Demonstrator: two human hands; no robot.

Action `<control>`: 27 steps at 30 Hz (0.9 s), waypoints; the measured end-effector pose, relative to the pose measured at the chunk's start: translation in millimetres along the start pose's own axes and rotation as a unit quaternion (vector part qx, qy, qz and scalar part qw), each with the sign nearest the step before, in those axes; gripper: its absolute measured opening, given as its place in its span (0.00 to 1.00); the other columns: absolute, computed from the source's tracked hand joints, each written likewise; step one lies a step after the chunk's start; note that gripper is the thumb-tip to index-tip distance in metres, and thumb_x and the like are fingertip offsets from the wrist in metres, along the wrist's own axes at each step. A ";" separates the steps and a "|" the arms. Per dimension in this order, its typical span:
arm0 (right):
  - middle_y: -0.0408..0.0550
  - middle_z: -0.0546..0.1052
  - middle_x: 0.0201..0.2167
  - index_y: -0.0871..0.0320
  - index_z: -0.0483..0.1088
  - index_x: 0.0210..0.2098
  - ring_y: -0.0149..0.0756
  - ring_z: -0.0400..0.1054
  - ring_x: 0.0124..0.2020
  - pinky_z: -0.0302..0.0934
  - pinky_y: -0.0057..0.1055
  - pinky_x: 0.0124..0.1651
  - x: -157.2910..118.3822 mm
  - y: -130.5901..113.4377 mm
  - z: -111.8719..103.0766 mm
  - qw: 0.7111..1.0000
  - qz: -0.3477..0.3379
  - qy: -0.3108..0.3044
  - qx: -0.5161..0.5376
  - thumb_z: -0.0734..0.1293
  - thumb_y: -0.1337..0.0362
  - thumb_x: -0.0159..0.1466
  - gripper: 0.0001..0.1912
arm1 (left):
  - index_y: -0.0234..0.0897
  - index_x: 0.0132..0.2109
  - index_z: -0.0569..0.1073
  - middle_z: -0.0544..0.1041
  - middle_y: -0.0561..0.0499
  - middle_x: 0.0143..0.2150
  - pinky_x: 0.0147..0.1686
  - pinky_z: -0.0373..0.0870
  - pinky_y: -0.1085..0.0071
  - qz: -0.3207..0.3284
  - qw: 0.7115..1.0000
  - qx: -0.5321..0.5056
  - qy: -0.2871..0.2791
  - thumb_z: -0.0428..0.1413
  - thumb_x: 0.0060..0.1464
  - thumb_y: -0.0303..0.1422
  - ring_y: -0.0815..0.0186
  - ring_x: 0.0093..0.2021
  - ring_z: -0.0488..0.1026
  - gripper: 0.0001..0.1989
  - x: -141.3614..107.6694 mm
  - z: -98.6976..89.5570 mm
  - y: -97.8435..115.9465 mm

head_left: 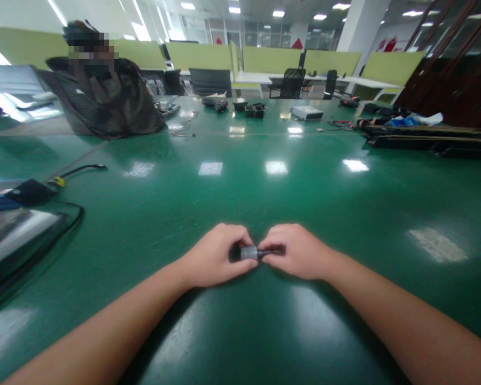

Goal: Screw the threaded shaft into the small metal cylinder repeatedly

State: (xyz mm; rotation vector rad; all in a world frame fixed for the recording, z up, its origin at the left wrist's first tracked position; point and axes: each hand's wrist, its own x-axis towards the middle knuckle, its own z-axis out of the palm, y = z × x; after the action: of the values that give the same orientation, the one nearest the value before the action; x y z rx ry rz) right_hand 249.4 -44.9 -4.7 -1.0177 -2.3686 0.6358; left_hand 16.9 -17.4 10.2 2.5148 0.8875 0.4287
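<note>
A small grey cylinder (249,253) with a thin, dark, ridged shaft (269,251) lies level between my two hands, low over the table. My left hand (220,255) is closed on the cylinder, thumb on the near side and fingers on the far side. On the opposite side, my right hand (294,251) pinches the dark shaft close to where it meets the cylinder. Its far end is partly hidden inside my right palm. Blur keeps me from telling the part's exact kind.
The glossy green table (224,198) stretches ahead. At left are a flat device with a black cable (78,214) and a large dark bag (108,101). Farther back sit a silver box (307,112), black parts (254,109) and long dark bars (428,140) at right.
</note>
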 end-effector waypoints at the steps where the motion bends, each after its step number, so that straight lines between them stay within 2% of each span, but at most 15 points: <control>1: 0.47 0.81 0.36 0.57 0.80 0.40 0.35 0.73 0.38 0.62 0.30 0.43 0.0 0.3 0.1 1.000 -0.002 0.000 -0.003 0.71 0.67 0.63 0.06 | 0.39 0.40 0.75 0.78 0.52 0.35 0.40 0.65 0.67 0.000 1.000 0.001 0.000 0.62 0.54 0.39 0.63 0.35 0.74 0.09 -0.1 0.1 0.0; 13: 0.47 0.80 0.34 0.58 0.79 0.38 0.35 0.72 0.36 0.63 0.31 0.42 -0.6 -0.7 -2.8 1.000 -0.016 0.004 -0.013 0.70 0.69 0.61 0.06 | 0.38 0.39 0.75 0.77 0.52 0.35 0.40 0.66 0.67 -0.002 1.000 0.001 -0.008 0.61 0.55 0.39 0.62 0.35 0.74 0.10 -0.1 -0.6 -0.5; 27: 0.47 0.80 0.34 0.59 0.80 0.39 0.36 0.72 0.36 0.63 0.32 0.44 -1.5 -2.5 -7.5 1.000 -0.002 -0.014 -0.024 0.70 0.69 0.61 0.07 | 0.38 0.40 0.74 0.77 0.52 0.36 0.40 0.64 0.67 0.001 1.000 0.004 -0.009 0.61 0.56 0.39 0.62 0.36 0.74 0.10 -0.7 -1.0 0.7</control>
State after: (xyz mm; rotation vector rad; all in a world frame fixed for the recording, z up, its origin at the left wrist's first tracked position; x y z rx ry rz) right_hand 253.5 -45.9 2.2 -1.0300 -2.4194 0.5988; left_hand 16.2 -18.0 11.2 2.5234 0.8814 0.4038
